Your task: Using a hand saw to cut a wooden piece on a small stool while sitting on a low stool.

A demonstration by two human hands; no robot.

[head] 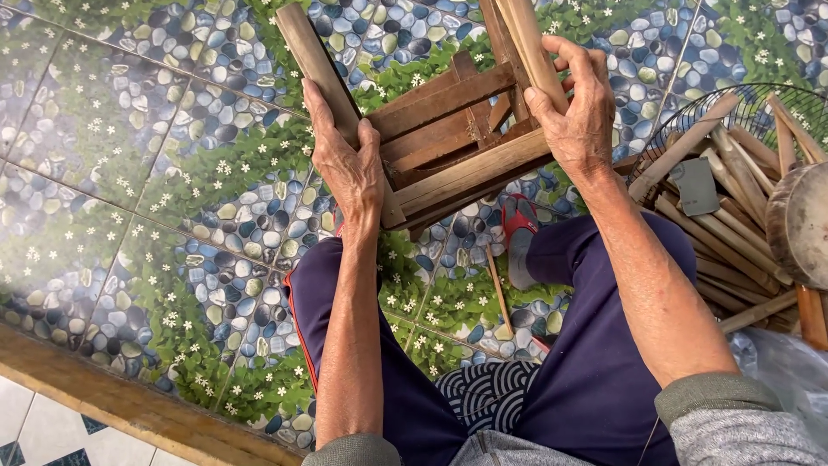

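We see a small wooden stool frame (448, 138) held upturned over the floor (172, 198), just beyond our knees. Our left hand (349, 164) is wrapped around one leg (312, 65) of the frame, fingers closed on it near the joint. Our right hand (573, 103) is closed on the opposite leg (530, 43), thumb and fingers curled over the wood. The frame tilts away from us, its slatted crosspieces between the two hands. The floor is tiled in a pebble-and-leaf pattern. A thin wooden stick (498, 289) lies on it between our legs. To the right, a heap of wooden sticks (733, 224) rests against a wire fan guard (759, 103).
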